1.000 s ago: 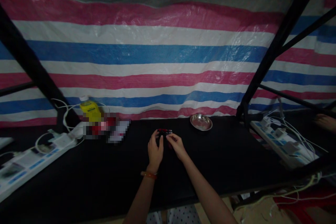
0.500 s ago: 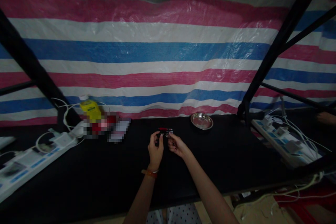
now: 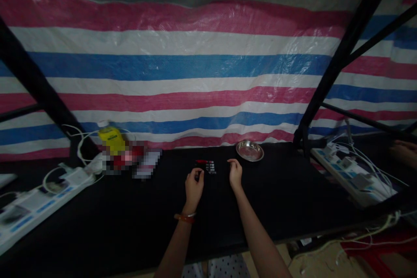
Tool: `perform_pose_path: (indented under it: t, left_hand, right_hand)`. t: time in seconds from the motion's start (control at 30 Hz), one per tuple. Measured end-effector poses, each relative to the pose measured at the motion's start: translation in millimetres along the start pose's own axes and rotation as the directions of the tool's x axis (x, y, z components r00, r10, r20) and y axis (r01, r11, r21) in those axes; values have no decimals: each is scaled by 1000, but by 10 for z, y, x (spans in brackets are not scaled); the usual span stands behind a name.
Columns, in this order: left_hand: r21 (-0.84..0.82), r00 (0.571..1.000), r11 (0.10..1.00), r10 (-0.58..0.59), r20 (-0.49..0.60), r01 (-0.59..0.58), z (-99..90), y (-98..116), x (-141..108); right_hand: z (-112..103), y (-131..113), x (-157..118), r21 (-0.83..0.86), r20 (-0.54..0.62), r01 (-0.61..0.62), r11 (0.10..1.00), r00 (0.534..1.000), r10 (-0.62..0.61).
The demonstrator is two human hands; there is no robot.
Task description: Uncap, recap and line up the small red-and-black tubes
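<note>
Checking the pens (image 3: 210, 166), we judge the loosely curled left hand (image 3: 194, 186) beside them could knock one askew; its hold we cannot tell. Right hand (image 3: 236, 175): half-open, empty.

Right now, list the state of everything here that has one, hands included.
Small red and black sticks: lying side by side
Left hand: fingers curled; hold unclear
Right hand: loosely curled; hold unclear
Metal dish: upright
Yellow bottle: capped
Left power strip: plugs inserted
Right power strip: plugs inserted
</note>
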State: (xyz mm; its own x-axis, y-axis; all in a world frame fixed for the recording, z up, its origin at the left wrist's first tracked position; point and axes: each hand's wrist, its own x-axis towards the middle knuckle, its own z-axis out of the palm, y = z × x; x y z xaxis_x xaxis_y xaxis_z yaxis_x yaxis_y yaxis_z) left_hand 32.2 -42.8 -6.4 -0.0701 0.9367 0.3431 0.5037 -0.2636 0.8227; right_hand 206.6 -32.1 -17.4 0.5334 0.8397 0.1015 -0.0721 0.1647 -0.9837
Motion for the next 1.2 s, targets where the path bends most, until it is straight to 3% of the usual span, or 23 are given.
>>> perform_pose_path:
  t: [0.07, 0.13, 0.3, 0.57, 0.73, 1.0, 1.2]
  left_hand:
    - [74, 1000, 997, -12, 21, 10, -2, -5, 1]
    - [133, 999, 991, -32, 40, 27, -4, 2, 1]
    - [241, 996, 970, -56, 67, 38, -12, 35, -6]
    - [314, 995, 949, -66, 75, 40, -14, 43, -13]
    - [302, 997, 953, -51, 59, 31, 6, 6, -10]
    - [254, 999, 967, -24, -28, 31, 39, -79, 18]
    - [290, 983, 944, -120, -140, 157, -1, -35, 7]
  right_hand:
    - [12, 29, -23, -191, -13, 153, 970, 987, -159]
    - [35, 60, -45, -378, 37, 284, 881, 956, -292]
    - [60, 120, -59, -568, 182, 367, 737, 929, -322]
    - [49, 81, -70, -595, 179, 350, 724, 935, -305]
    - [53, 63, -93, -596, 161, 385, 705, 917, -365]
    - [85, -24, -179, -571, 327, 549, 610, 834, -444]
    - [95, -30, -195, -580, 382, 558, 594, 830, -407]
